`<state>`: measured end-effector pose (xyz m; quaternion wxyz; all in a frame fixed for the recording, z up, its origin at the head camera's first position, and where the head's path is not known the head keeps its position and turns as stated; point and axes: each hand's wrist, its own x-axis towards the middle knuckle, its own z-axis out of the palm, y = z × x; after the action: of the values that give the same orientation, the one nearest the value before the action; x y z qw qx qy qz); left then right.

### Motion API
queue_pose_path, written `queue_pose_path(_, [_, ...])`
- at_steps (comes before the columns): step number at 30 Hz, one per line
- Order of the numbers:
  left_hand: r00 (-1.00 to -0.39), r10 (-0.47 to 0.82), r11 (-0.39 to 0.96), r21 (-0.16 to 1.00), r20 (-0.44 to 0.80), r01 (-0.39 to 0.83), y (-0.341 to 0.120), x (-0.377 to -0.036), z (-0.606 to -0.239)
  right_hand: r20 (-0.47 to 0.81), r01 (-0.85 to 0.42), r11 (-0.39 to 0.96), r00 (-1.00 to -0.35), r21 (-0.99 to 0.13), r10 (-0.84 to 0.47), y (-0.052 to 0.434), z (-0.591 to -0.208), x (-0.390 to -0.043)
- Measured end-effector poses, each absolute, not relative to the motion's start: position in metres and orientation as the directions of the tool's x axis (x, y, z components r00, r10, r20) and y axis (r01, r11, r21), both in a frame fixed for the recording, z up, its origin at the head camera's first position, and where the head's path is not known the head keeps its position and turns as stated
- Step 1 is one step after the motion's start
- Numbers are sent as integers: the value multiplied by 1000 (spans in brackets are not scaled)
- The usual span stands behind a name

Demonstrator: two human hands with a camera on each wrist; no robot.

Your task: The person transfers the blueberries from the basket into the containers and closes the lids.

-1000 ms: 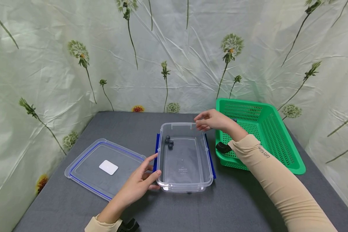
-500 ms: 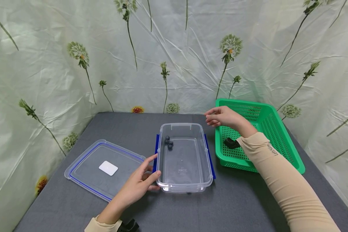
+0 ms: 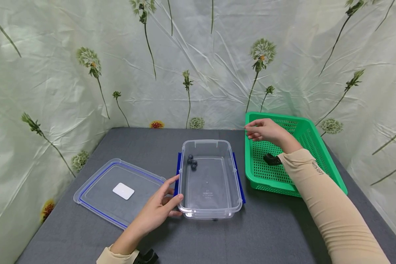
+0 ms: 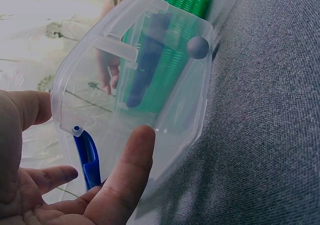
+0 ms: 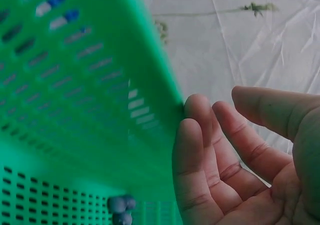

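Note:
My left hand rests against the left side of a clear plastic food box, its fingers near the blue side latch. Several blueberries sit inside the box towards the far left. Another blueberry shows low by the box's near end in the left wrist view. My right hand hovers over the left far part of a green basket. Nothing lies between its loosely bent fingers in the right wrist view. A few blueberries are in the basket's corner there.
The box's clear lid with a blue seal and a white label lies left of the box, partly behind the left hand. A grey cloth covers the table. Behind it hangs a flowered curtain.
My right hand has moved rightward from the box's far right corner to over the green basket. The left hand, the box and the berries inside have stayed in place.

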<state>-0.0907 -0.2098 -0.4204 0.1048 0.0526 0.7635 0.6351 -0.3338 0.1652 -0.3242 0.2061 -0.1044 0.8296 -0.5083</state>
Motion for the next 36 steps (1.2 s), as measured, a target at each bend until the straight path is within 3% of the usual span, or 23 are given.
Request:
queue_pose_path(8, [-972, 218, 183, 982, -87, -47, -210, -91, -421, -245, 70, 461, -911, -885, -332, 187, -333, -342])
queue_pose_path(20, [-971, 221, 180, 983, -87, -47, -210, -91, -421, -311, 126, 563, -918, -817, -246, 206, -344, -348])
queue_pose_path(36, [-971, 227, 180, 983, -77, -35, -212, -90, -421, -385, 172, 593, -887, -787, -253, 217, -359, -357])
